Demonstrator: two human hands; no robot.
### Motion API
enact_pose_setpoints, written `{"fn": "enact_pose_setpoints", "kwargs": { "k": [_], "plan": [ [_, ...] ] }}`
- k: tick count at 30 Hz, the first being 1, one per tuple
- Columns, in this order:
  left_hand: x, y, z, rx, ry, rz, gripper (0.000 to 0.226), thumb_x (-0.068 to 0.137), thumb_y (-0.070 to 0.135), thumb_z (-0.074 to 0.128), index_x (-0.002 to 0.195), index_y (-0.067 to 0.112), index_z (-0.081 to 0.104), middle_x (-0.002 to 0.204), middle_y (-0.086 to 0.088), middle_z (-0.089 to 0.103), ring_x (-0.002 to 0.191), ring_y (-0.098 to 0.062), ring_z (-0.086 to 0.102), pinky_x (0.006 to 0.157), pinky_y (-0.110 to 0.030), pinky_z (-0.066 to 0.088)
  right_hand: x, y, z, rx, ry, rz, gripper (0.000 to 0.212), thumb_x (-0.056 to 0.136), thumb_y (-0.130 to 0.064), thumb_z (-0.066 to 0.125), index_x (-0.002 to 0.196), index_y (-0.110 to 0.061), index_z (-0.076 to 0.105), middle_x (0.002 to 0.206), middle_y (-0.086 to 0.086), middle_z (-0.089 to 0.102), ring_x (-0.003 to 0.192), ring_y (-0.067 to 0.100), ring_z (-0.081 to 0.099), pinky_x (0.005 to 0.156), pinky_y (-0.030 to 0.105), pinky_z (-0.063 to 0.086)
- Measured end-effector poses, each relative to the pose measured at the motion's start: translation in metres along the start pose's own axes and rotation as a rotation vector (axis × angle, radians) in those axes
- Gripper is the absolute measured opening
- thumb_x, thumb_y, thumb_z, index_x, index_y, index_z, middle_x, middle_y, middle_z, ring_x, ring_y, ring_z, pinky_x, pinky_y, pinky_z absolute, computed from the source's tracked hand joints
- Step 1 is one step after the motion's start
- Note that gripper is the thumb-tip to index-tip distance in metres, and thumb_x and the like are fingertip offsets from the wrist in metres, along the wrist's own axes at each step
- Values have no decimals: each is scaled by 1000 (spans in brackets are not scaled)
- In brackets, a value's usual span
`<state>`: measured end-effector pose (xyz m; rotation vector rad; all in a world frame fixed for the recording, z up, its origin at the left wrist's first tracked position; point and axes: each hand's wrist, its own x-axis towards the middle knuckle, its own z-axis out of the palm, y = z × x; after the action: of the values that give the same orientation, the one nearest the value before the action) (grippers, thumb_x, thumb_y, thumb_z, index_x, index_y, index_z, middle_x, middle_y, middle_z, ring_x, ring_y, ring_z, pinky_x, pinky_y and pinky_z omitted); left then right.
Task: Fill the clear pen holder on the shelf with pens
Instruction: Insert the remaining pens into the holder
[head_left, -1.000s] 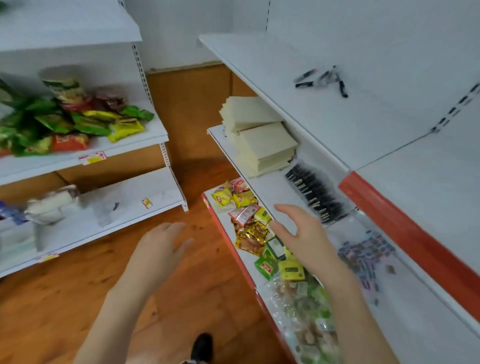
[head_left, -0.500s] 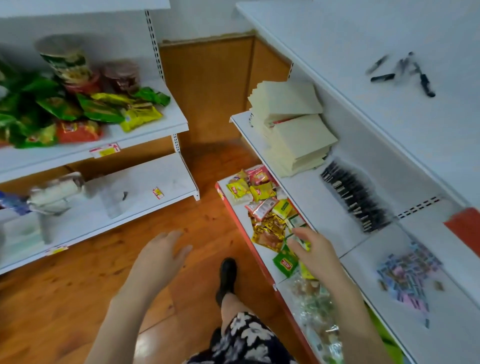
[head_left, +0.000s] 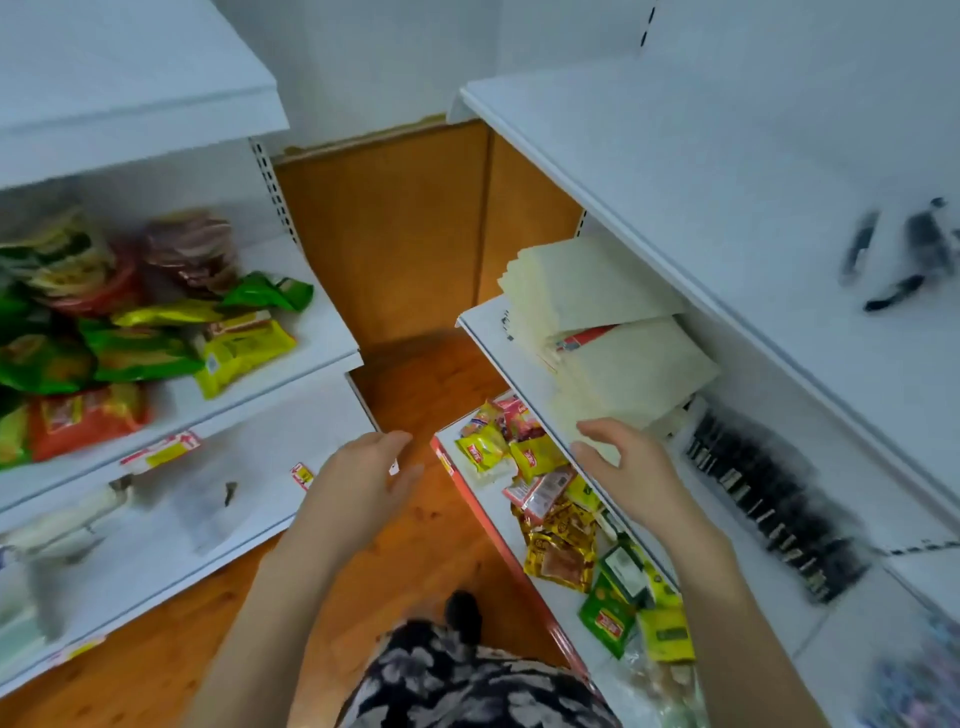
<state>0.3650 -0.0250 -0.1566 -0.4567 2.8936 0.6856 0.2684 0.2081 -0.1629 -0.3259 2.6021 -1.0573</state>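
A row of black pens (head_left: 769, 499) lies on the middle right shelf, blurred. A few loose black pens (head_left: 904, 254) lie on the top right shelf. No clear pen holder shows in the head view. My right hand (head_left: 623, 462) hovers with relaxed fingers over the front edge of the middle right shelf (head_left: 498, 353), left of the pen row and holding nothing. My left hand (head_left: 363, 483) floats over the aisle with fingers relaxed, empty.
Stacks of pale yellow paper pads (head_left: 608, 332) sit on the middle right shelf beyond my right hand. Snack packets (head_left: 545, 493) fill the lower right shelf. Green and orange packets (head_left: 130, 343) crowd the left shelving. Wooden floor (head_left: 426, 551) runs between the units.
The view has swung upward and left. My right hand rose from the snack shelf to the middle shelf edge near the paper pads. My left hand shifted right, toward the middle.
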Motion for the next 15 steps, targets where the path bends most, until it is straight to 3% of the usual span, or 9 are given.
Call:
{"fn": "enact_pose_setpoints", "kwargs": {
  "k": [4,7,11,15],
  "plan": [
    [52,12,-27,5,17,140,43,93,37,45,134,22,46,137,2,51,123,-17,49,99,-26,39,33,-29,-18,8,41,-51,30,89,-26,57,118,-17,59,120,-6,58,113,6,51,95,17,33],
    [93,25,-52,-18,49,297,41,93,36,47,130,20,51,131,2,55,117,-16,53,95,-25,42,46,-52,-34,-36,86,-75,32,89,-29,56,119,-19,58,114,-15,53,107,-3,46,87,3,28],
    [149,48,-85,-27,58,588,36,90,32,53,116,10,63,112,-7,67,102,-25,62,85,-32,48,53,-83,-56,-60,190,-49,29,88,-31,56,116,-24,59,104,-25,52,95,-13,49,82,1,31],
    [190,85,-115,-37,22,841,32,87,30,56,107,8,67,101,-7,71,89,-23,67,77,-27,48,48,-109,-73,12,360,16,19,85,-28,59,103,-36,58,96,-33,54,92,-23,51,80,-4,36]
  ]
}}
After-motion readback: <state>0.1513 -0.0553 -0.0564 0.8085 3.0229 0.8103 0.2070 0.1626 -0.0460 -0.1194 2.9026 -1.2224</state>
